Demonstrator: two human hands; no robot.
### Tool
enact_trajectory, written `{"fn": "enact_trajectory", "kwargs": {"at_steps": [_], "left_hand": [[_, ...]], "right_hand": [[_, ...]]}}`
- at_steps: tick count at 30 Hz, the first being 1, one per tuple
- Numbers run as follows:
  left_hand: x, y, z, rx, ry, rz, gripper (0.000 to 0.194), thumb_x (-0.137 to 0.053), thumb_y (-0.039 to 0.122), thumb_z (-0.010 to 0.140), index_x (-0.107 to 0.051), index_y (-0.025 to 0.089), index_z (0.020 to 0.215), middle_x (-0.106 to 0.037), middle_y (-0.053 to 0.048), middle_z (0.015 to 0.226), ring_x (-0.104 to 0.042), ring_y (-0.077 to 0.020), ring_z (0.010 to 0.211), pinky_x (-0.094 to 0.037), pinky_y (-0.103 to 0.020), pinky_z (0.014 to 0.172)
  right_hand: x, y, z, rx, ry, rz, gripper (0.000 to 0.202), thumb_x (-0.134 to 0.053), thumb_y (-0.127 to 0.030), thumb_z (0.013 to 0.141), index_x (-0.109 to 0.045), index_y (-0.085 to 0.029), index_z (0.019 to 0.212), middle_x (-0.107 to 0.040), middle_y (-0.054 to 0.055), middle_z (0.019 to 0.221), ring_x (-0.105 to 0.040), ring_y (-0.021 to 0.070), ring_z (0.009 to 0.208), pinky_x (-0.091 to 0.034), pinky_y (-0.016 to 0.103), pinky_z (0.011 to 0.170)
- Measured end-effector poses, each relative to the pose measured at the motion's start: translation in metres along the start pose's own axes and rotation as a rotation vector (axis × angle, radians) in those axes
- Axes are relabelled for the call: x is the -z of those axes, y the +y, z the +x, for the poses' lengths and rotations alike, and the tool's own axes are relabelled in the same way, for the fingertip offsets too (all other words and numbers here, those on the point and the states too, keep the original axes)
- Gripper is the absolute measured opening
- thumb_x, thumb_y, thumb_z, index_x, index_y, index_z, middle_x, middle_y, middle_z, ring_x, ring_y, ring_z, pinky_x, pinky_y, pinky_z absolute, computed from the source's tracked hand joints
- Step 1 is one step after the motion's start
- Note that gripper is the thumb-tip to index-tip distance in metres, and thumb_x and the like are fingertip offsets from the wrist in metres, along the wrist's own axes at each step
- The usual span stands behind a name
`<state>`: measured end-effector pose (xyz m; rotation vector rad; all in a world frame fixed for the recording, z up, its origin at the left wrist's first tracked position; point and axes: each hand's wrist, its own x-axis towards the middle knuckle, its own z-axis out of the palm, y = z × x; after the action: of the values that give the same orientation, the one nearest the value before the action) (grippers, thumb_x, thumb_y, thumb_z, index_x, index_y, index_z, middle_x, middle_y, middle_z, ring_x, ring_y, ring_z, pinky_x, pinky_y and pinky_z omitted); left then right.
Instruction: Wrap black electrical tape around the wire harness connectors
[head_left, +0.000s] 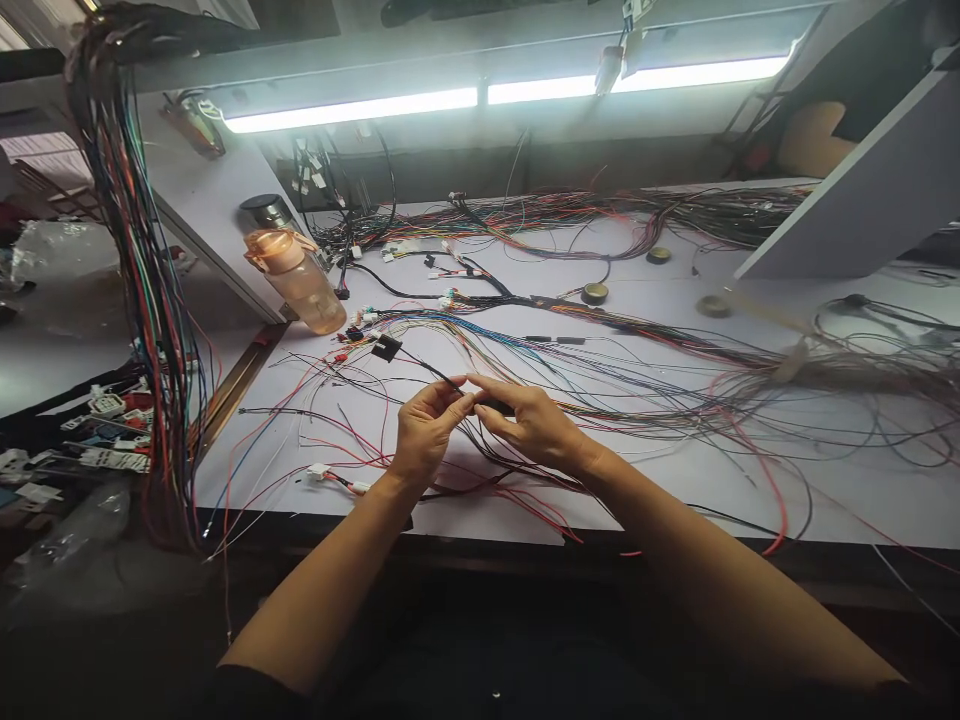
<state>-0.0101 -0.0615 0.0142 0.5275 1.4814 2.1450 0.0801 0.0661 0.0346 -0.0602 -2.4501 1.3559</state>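
Black-insulated wires (429,372), one slim group: held at the centre of your work, over the white tabletop (652,480), and running out towards 10 o'clock to a black connector (386,347) lying near your fingers.

Left hand (431,425), one: thumb and forefinger pressed together, pinching the wires.

Right hand (536,430), one: thumb and fingers bent around a dark piece (496,407), fingertips meeting the left's; whether that piece is tape, sleeve or more wire, you cannot tell from here.

Surroundings, clock positions taken from your fingertips: blue wires (480,325) at 12; tape roll (595,292), at 2, well apart from you; red wires (536,505) at 5; white connector (317,472) at 8; drinking bottle (300,285) at 10, beyond the black connector.

Handling notes: your left pinch probably serves best as the anchor, firm and close to the working point, while the right does the finer movement. Lay the strands side by side without a twist before you press. Pull gently, since a hard tug could strain the connector end. Watch the loose wires beneath your hands; one could easily get caught in your grip.
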Motion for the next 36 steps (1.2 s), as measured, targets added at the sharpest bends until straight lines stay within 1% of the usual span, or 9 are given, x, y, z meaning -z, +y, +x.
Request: {"fn": "enact_trajectory", "kwargs": {"at_steps": [6, 10, 16, 21, 24, 27, 30, 33, 36], "left_hand": [[0.001, -0.013, 0.003, 0.014, -0.022, -0.032, 0.034, -0.084, 0.023, 0.067, -0.072, 0.016, 0.098, -0.067, -0.003, 0.078, -0.063, -0.012, 0.074, -0.052, -0.023, 0.075], [0.008, -0.02, 0.006, 0.048, -0.048, -0.03, 0.035, -0.083, 0.024, 0.068, -0.072, 0.016, 0.099, -0.067, -0.003, 0.078, -0.063, -0.0122, 0.073, -0.051, -0.023, 0.074], [0.016, -0.025, 0.006, 0.13, 0.004, -0.077, 0.039, -0.085, 0.026, 0.066, -0.07, 0.017, 0.102, -0.064, -0.001, 0.081, -0.06, -0.01, 0.074, -0.048, -0.019, 0.073], [0.016, -0.025, 0.003, 0.155, 0.054, -0.109, 0.042, -0.086, 0.027, 0.065, -0.069, 0.017, 0.102, -0.057, 0.002, 0.074, -0.056, -0.0076, 0.071, -0.045, -0.015, 0.069], [0.016, -0.026, 0.004, 0.176, 0.072, -0.106, 0.04, -0.084, 0.03, 0.067, -0.068, 0.017, 0.101, -0.058, 0.002, 0.074, -0.057, -0.0092, 0.07, -0.047, -0.018, 0.069], [0.015, -0.028, 0.005, 0.21, 0.099, -0.092, 0.043, -0.085, 0.033, 0.066, -0.068, 0.017, 0.101, -0.06, 0.0, 0.074, -0.058, -0.0119, 0.072, -0.049, -0.021, 0.071], [0.012, -0.028, 0.007, 0.238, 0.158, -0.085, 0.044, -0.088, 0.035, 0.061, -0.069, 0.015, 0.097, -0.06, -0.001, 0.074, -0.057, -0.0117, 0.071, -0.049, -0.02, 0.069], [0.007, -0.026, 0.008, 0.247, 0.22, -0.088, 0.044, -0.088, 0.036, 0.06, -0.07, 0.015, 0.094, -0.06, -0.001, 0.073, -0.056, -0.0111, 0.07, -0.048, -0.019, 0.068], [0.005, -0.024, 0.009, 0.278, 0.262, -0.101, 0.045, -0.09, 0.038, 0.056, -0.071, 0.015, 0.091, -0.059, -0.001, 0.069, -0.055, -0.0111, 0.066, -0.048, -0.02, 0.064]], "right_hand": [[0.015, 0.003, 0.003, -0.004, -0.116, -0.189, 0.02, -0.049, -0.018, 0.087, -0.069, -0.016, 0.093, -0.067, 0.005, 0.088, -0.058, 0.0143, 0.081, -0.043, 0.026, 0.077], [0.017, 0.002, 0.01, -0.087, -0.222, -0.351, 0.017, -0.051, -0.023, 0.087, -0.067, -0.017, 0.089, -0.063, 0.003, 0.083, -0.054, 0.0134, 0.077, -0.039, 0.025, 0.071], [0.007, -0.001, 0.018, -0.075, -0.258, -0.566, 0.017, -0.048, -0.025, 0.088, -0.063, -0.018, 0.083, -0.062, 0.003, 0.085, -0.054, 0.0132, 0.073, -0.034, 0.026, 0.066], [0.0, -0.008, 0.016, -0.078, -0.263, -0.587, 0.016, -0.048, -0.022, 0.087, -0.063, -0.016, 0.088, -0.064, 0.007, 0.09, -0.058, 0.0161, 0.081, -0.039, 0.027, 0.07], [0.013, -0.006, 0.025, -0.06, -0.343, -0.45, 0.032, -0.055, -0.036, 0.087, -0.062, -0.015, 0.111, -0.067, 0.01, 0.106, -0.061, 0.0201, 0.095, -0.044, 0.03, 0.08], [0.037, 0.013, 0.062, -0.052, -0.301, -0.367, 0.054, -0.054, -0.05, 0.088, -0.054, -0.016, 0.129, -0.062, 0.01, 0.125, -0.058, 0.0213, 0.111, -0.044, 0.032, 0.094], [0.054, 0.045, 0.124, -0.142, -0.089, -0.535, 0.042, -0.047, -0.043, 0.093, -0.056, -0.019, 0.128, -0.062, 0.006, 0.127, -0.056, 0.0177, 0.115, -0.042, 0.029, 0.097], [0.056, 0.082, 0.19, -0.229, 0.008, -0.709, 0.043, -0.052, -0.034, 0.091, -0.052, -0.022, 0.133, -0.059, 0.006, 0.131, -0.051, 0.0217, 0.121, -0.041, 0.033, 0.098], [0.048, 0.116, 0.236, -0.276, 0.037, -0.773, 0.044, -0.056, -0.026, 0.088, -0.053, -0.021, 0.131, -0.058, 0.01, 0.129, -0.05, 0.027, 0.119, -0.039, 0.038, 0.096]]}}
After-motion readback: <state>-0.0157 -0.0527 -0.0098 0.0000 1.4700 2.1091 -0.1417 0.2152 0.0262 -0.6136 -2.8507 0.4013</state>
